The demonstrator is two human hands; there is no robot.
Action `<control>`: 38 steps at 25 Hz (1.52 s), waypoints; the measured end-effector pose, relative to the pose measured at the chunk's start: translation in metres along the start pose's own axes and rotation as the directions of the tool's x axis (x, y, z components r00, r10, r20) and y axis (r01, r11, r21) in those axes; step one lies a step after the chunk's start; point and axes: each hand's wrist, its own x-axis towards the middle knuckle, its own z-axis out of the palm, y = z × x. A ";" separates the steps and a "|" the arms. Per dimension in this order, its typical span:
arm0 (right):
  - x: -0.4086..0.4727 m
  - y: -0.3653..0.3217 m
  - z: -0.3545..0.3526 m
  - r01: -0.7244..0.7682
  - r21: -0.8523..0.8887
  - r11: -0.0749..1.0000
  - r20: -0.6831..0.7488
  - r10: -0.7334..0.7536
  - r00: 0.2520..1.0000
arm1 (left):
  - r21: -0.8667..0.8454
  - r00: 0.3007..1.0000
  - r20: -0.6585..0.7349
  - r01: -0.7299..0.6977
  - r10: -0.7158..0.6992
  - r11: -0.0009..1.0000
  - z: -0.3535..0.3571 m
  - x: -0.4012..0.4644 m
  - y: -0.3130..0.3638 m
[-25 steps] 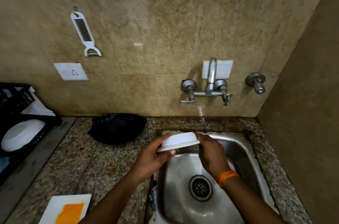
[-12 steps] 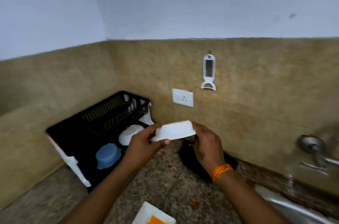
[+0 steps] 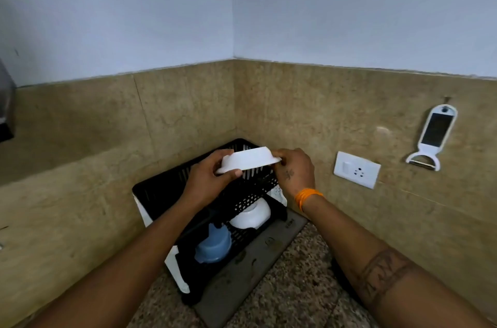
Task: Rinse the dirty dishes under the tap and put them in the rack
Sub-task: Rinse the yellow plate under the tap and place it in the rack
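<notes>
Above the rack (image 3: 172, 190), the left hand (image 3: 208, 179) and right hand (image 3: 294, 170) grip an upturned white bowl (image 3: 248, 159) by its rim; below sit a blue bowl (image 3: 213, 245) and another white one (image 3: 251, 214).

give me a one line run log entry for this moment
left hand + right hand: grip white bowl upside down | over black rack upper tier | not yet placed
</notes>
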 end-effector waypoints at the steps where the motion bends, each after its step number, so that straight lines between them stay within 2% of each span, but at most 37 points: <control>1: 0.014 -0.001 0.015 -0.022 0.018 1.000 0.019 0.022 1.000 | -0.003 1.000 -0.009 0.014 -0.014 1.000 -0.003 0.010 -0.014; 3: 0.040 -0.006 0.036 -0.061 0.059 0.996 0.088 0.056 0.995 | 0.011 0.999 -0.040 0.032 -0.032 0.999 -0.005 0.026 -0.035; 5: 0.067 -0.008 0.057 -0.201 0.201 0.959 0.173 0.167 0.971 | 0.030 0.998 -0.048 0.045 -0.044 0.999 -0.004 0.048 -0.061; 8: 0.104 -0.001 0.089 -0.457 0.427 0.780 0.251 0.384 0.889 | 0.070 0.998 -0.001 0.061 -0.061 0.996 0.007 0.076 -0.093; 11: 0.124 0.007 0.120 -0.554 0.589 0.588 0.274 0.500 0.822 | 0.123 1.000 0.026 0.009 -0.012 0.992 0.017 0.102 -0.116; 13: 0.127 0.009 0.137 -0.610 0.625 0.487 0.302 0.569 0.764 | 0.164 0.998 0.059 0.003 -0.013 0.986 0.017 0.122 -0.131; 16: 0.126 0.023 0.163 -0.679 0.611 0.406 0.359 0.622 0.696 | 0.177 0.996 0.089 0.013 -0.029 0.984 0.016 0.140 -0.155; 23: 0.130 0.047 0.175 -0.731 0.586 0.349 0.400 0.660 0.636 | 0.212 0.997 0.047 0.049 -0.060 0.976 0.032 0.147 -0.170; 26: 0.131 0.048 0.162 -0.744 0.518 0.422 0.413 0.639 0.649 | 0.230 0.997 0.028 0.070 -0.078 0.971 0.035 0.145 -0.163; 30: 0.117 0.040 0.137 -0.711 0.437 0.552 0.363 0.615 0.700 | 0.230 0.997 0.045 0.054 -0.066 0.972 0.036 0.136 -0.140; 33: 0.080 0.020 0.098 -0.638 0.505 0.582 0.330 0.553 0.765 | 0.150 0.997 0.001 0.081 -0.082 0.985 0.037 0.110 -0.107; 38: -0.020 0.003 0.035 -0.589 0.586 0.557 0.371 0.461 0.806 | -0.156 0.986 -0.115 0.100 -0.119 0.983 0.045 0.007 -0.048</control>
